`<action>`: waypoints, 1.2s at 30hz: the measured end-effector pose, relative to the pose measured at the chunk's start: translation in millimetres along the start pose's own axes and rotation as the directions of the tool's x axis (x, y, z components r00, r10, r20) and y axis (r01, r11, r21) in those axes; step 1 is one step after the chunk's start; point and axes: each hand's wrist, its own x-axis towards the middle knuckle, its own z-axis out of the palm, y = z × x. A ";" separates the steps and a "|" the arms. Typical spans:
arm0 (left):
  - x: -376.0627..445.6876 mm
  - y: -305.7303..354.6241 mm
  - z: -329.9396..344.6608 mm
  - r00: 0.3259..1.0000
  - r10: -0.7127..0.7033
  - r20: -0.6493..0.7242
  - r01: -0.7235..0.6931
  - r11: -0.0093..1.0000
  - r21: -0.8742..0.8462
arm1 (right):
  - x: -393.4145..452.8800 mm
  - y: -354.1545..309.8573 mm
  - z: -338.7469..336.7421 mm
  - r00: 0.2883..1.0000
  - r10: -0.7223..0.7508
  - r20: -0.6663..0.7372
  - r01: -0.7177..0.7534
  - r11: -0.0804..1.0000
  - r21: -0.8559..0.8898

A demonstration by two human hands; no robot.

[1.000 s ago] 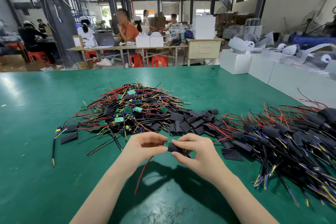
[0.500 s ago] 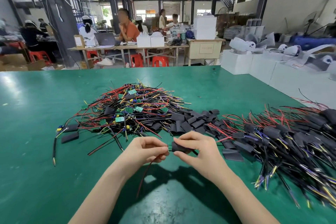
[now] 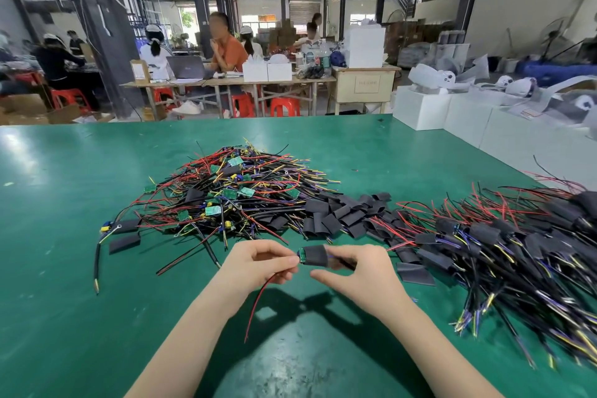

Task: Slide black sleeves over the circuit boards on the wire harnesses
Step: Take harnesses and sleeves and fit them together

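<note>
- Left hand (image 3: pixel 258 263) pinches the end of a circuit board (image 3: pixel 301 256), a red wire (image 3: pixel 261 297) trailing down from under its fingertips.
- Right hand (image 3: pixel 357 275) pinches the far end of the black sleeve (image 3: pixel 315 255), thumb curled underneath; the sleeve covers most of the board, just a green edge sticking out by the left fingertips.
- Beyond the fingers: bare harness pile (image 3: pixel 232 197), loose sleeves (image 3: pixel 339 216).
- Right of the right hand: sleeved harnesses (image 3: pixel 504 242) on the green table (image 3: pixel 64 317).

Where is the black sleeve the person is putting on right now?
The black sleeve is near the middle of the head view, held above the green table between both hands.
</note>
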 end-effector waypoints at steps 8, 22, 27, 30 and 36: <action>1.1 -6.7 3.1 0.999 0.000 0.033 -0.002 0.998 0.065 | -2.8 -7.4 4.6 0.992 -0.070 0.105 0.080 0.992 -0.096; 7.2 2.5 -22.8 0.957 0.144 -0.250 -0.104 0.981 0.165 | 8.8 22.1 -80.5 0.841 -0.163 -0.515 -0.054 0.924 -0.380; 12.5 -4.6 -40.9 0.832 0.312 -0.459 -0.089 0.891 0.445 | -3.5 70.5 -122.9 0.673 0.273 -0.687 -0.609 0.733 -0.305; 16.1 -13.0 -49.0 0.778 0.437 -0.451 0.011 0.708 0.706 | -8.5 85.1 -124.6 0.627 0.366 -0.688 -0.697 0.658 -0.285; 23.9 -27.2 -59.2 0.869 0.316 -0.381 0.128 0.600 0.790 | 8.0 65.1 -94.8 0.727 0.040 -0.686 -0.409 0.827 -0.386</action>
